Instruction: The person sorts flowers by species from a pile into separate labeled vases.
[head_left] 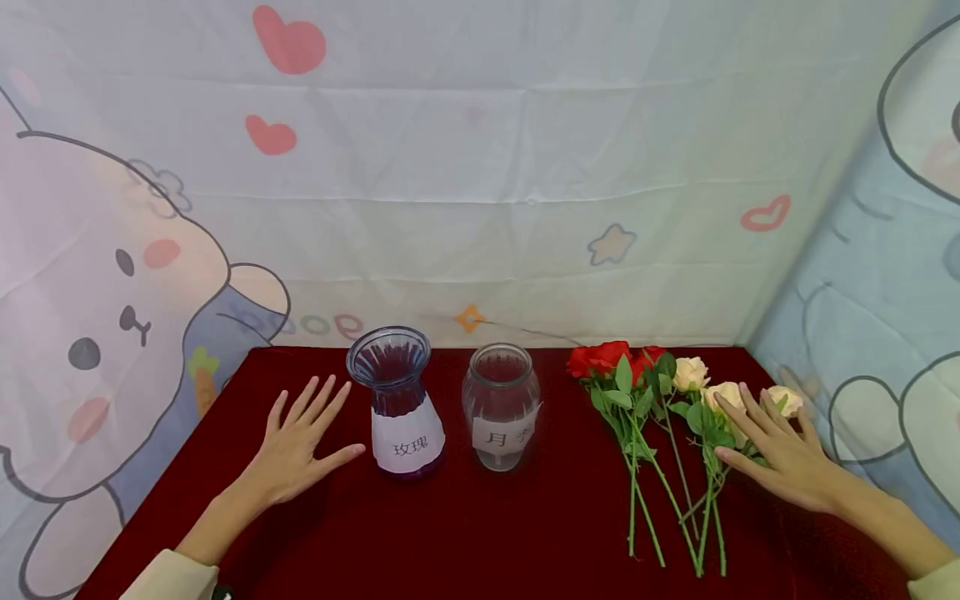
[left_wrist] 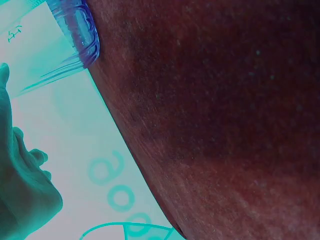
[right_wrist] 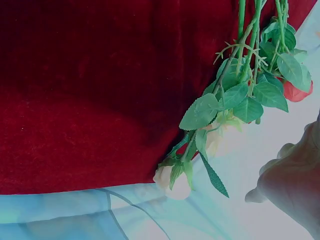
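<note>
My left hand (head_left: 298, 450) is spread with straight fingers, to the left of a bluish glass vase (head_left: 392, 367) with a flared rim and a white paper label. It holds nothing; in the left wrist view the vase (left_wrist: 86, 37) shows at the upper left. My right hand (head_left: 783, 462) is also spread, overlapping the cream roses (head_left: 723, 398) in the head view. In the right wrist view the hand (right_wrist: 292, 177) appears apart from the cream rose (right_wrist: 172, 181). Red roses (head_left: 603, 358) lie left of the cream ones, their green stems (head_left: 660, 500) toward me.
A clear glass jar (head_left: 501, 404) with a white label stands right of the bluish vase. Dark red cloth (head_left: 525, 533) covers the table. Behind it hangs a pale curtain (head_left: 480, 167) with cartoon prints, and another printed cloth (head_left: 885, 333) borders the right side.
</note>
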